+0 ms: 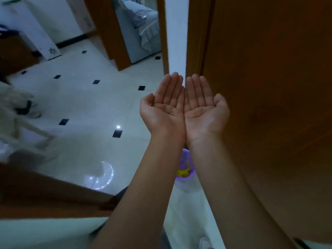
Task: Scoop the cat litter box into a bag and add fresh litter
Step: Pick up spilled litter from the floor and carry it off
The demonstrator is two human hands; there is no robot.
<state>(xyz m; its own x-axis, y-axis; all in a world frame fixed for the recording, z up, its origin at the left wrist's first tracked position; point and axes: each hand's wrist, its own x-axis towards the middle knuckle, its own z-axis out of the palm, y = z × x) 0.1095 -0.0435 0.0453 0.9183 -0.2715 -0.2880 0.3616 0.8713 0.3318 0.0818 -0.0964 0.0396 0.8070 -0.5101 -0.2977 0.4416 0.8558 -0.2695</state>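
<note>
Palms up, edges touching: left hand (162,106) and right hand (203,106), each grip apart, fingers straight — few small grey litter granules (168,110) in left palm. Below, between forearms, lilac plastic bin (189,176) holding yellow item (183,171); brown wooden door (269,87) close on right.

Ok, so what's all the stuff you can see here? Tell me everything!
grains: a few, grey, lying in the left palm
bin: one, purple, on the floor under the wrists
yellow thing: one, in the bin, too small to tell what it is
door: one, brown wood, on the right
floor: white tiles with small black squares
bedding: grey-blue, through the doorway at the top
shoe: one, pale, at the bottom edge
left hand: one, open, palm up
right hand: one, open, palm up, touching the left
</note>
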